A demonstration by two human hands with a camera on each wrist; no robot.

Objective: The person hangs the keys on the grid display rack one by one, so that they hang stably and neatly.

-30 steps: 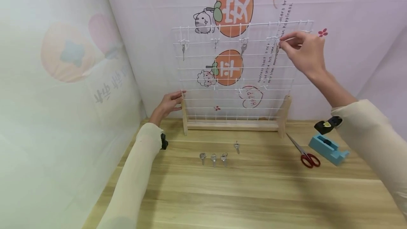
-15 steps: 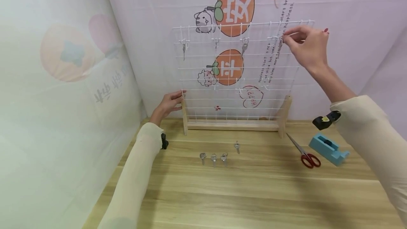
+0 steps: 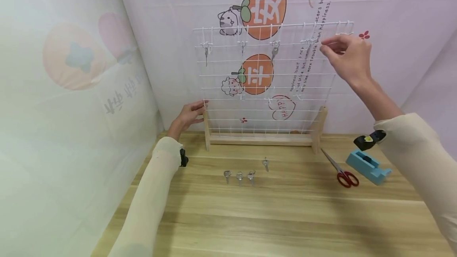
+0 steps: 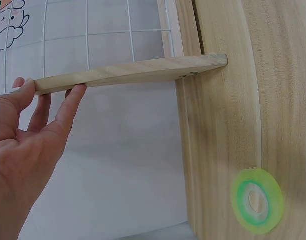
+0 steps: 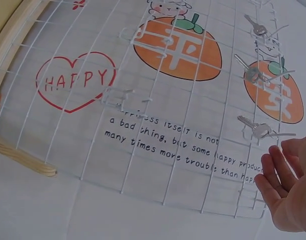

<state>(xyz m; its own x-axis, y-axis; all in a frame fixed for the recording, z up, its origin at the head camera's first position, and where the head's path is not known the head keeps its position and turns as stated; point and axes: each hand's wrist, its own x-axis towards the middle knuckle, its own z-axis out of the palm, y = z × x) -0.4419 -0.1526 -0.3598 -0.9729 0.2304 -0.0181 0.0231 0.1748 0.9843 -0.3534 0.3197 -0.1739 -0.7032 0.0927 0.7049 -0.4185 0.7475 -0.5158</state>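
A white wire grid (image 3: 221, 87) stands upright in a wooden stand (image 3: 260, 140) at the back of the table. Keys hang from hooks on its top row, one on the left (image 3: 206, 53) and one near the middle (image 3: 274, 50). My right hand (image 3: 348, 56) hovers at the grid's upper right with relaxed fingers and holds nothing. In the right wrist view a key (image 5: 256, 130) hangs on a hook just off its fingertips (image 5: 280, 160). My left hand (image 3: 187, 116) rests straight fingers (image 4: 67, 107) against the stand's left post (image 4: 132, 72).
Several loose keys (image 3: 239, 176) lie on the wooden table in front of the stand. Red-handled scissors (image 3: 340, 171) and a blue tape dispenser (image 3: 367, 165) lie at the right. A green tape roll (image 4: 256, 200) sits near the left post. Printed cloth walls close the back and left.
My right hand has let go of the key at the rightmost hook and drawn slightly to the right, away from the grid. The left hand has not moved.
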